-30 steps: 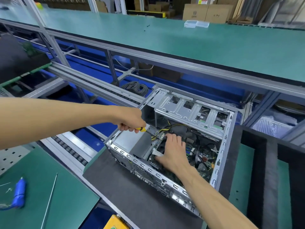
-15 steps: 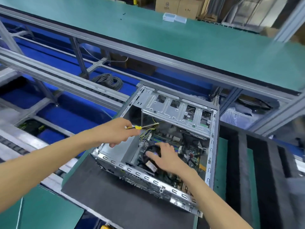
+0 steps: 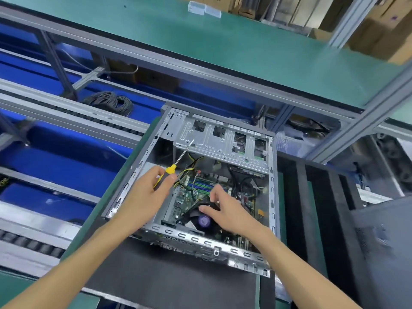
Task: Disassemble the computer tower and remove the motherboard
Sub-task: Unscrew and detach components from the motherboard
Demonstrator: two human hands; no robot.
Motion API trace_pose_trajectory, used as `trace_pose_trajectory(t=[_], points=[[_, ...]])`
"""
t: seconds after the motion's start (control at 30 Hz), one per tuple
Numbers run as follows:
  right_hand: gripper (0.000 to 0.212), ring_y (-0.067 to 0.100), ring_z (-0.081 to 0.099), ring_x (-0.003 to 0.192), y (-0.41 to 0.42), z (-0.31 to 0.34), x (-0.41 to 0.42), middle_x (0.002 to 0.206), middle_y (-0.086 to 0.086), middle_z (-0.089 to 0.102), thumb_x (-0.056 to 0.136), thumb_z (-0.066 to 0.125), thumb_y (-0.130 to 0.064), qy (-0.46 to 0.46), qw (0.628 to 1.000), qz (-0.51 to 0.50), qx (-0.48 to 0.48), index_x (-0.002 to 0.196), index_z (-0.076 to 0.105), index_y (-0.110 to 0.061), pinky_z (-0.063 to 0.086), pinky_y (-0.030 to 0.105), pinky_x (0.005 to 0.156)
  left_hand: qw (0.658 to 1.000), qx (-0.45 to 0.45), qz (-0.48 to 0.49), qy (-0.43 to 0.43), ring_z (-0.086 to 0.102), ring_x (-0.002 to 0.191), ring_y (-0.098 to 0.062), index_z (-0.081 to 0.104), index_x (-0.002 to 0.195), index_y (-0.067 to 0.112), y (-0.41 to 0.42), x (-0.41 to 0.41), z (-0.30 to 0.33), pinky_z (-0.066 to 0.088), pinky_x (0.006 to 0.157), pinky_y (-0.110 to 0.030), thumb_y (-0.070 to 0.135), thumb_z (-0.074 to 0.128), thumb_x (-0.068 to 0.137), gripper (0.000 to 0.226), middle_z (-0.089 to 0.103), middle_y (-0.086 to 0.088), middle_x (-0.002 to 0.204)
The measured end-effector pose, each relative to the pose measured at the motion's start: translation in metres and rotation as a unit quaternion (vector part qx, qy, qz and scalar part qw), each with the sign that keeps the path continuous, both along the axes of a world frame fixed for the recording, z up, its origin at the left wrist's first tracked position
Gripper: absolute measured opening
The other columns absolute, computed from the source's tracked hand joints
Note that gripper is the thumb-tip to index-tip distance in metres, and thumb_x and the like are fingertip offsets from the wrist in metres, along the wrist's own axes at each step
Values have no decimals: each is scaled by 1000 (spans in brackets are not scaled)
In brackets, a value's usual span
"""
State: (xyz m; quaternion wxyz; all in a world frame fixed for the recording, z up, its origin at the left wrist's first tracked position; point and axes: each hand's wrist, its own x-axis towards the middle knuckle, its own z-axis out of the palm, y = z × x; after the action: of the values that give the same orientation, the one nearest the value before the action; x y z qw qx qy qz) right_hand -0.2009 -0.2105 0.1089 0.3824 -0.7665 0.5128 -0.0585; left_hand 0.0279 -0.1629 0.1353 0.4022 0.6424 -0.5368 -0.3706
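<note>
The tower (image 3: pixel 223 152) lies on its side on a dark mat (image 3: pixel 169 279) on the counter (image 3: pixel 93 219), its open side facing up. Inside, the motherboard (image 3: pixel 189 197) sits flat on the bottom of the case, green, with coloured wires (image 3: pixel 189 168) running over its far edge.

The left hand (image 3: pixel 147 197) hangs over the tower's left part. Its grip is clamped round the yellow-and-black handle of a screwdriver (image 3: pixel 176 162), thumb along the handle. The shaft slants up and away, its tip in front of the drive cage (image 3: pixel 223 141) at the far side of the case; I cannot tell whether the tip touches the metal.

The right hand (image 3: pixel 229 210) reaches into the case from the near side. Its fingers are curled round the black fan (image 3: pixel 200 216) that sits on the motherboard, thumb on the near edge, fingertips on the far edge. A purple round label shows at the fan's hub, just below the thumb.

Beyond the tower runs a conveyor rail (image 3: pixel 66 117) with a coil of dark cable (image 3: pixel 109 101) behind it. A long green shelf (image 3: pixel 245 45) spans the far side, with cardboard boxes (image 3: pixel 376 39) beyond. To the right stand black foam dividers (image 3: pixel 316 219).
</note>
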Motion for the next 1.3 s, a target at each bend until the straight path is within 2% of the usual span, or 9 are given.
trace_pose_trajectory(t=[0.07,0.23,0.43,0.53,0.7,0.77,0.93,1.13,1.3], points=[[33,3,40,53,2,4,-5,94,-8,56,94,64,-48,-38,998,-52,11,103,37,-31,38,21,58,999,-7,9,43,30,46,-13,50,81,26,3,2,-3,28,41,-23,58,50,92,34,39,2,59],[54,-5,51,112,10,23,-16,118,-25,55,84,62,-66,-99,987,-108,-60,132,42,-51,42,15,88,997,-22,7,76,36,48,-9,52,80,31,6,0,1,33,40,-18,45,52,97,23,45,6,59],[20,-8,59,101,1,62,-26,113,-21,66,101,56,-40,-263,938,-202,-103,120,60,-39,42,10,84,993,-18,9,119,58,69,-11,58,99,18,-8,-25,15,51,69,-31,28,46,103,17,66,4,80],[12,-13,60,90,-4,82,-42,99,-26,68,103,54,-41,-324,899,-282,-87,106,65,-38,41,4,76,986,-7,-5,164,56,66,-10,60,102,19,-24,-51,28,49,67,-34,27,46,103,16,65,6,75],[21,17,66,109,-4,107,-103,108,-4,74,96,62,-48,-415,817,-398,-36,87,73,-34,48,41,100,959,23,-78,271,51,59,-10,64,97,20,-47,-129,60,45,55,-25,36,52,95,20,55,8,67],[20,20,66,106,2,111,-134,107,0,73,91,67,-49,-401,800,-440,-78,94,72,-29,48,47,102,951,33,-107,287,50,57,-11,62,95,20,-51,-169,68,45,53,-25,32,48,99,19,54,8,65],[24,2,62,82,29,95,-214,95,-9,67,87,70,-50,-317,784,-509,-158,105,65,-35,49,27,76,937,109,-142,300,50,53,-13,58,97,12,-53,-270,60,46,50,-28,20,46,101,15,54,-1,70],[28,2,52,103,58,34,-285,108,-5,50,82,75,-42,-161,802,-545,-186,105,60,-38,39,7,80,930,202,-136,274,54,60,-16,59,100,8,-48,-352,17,52,60,-33,17,51,98,12,55,-5,78],[36,21,50,106,56,-28,-314,106,-4,41,82,74,-47,8,832,-524,-179,111,58,-33,51,34,79,941,233,-109,217,58,57,-12,61,100,7,-50,-382,-21,58,76,-44,19,53,96,15,57,-2,77]])
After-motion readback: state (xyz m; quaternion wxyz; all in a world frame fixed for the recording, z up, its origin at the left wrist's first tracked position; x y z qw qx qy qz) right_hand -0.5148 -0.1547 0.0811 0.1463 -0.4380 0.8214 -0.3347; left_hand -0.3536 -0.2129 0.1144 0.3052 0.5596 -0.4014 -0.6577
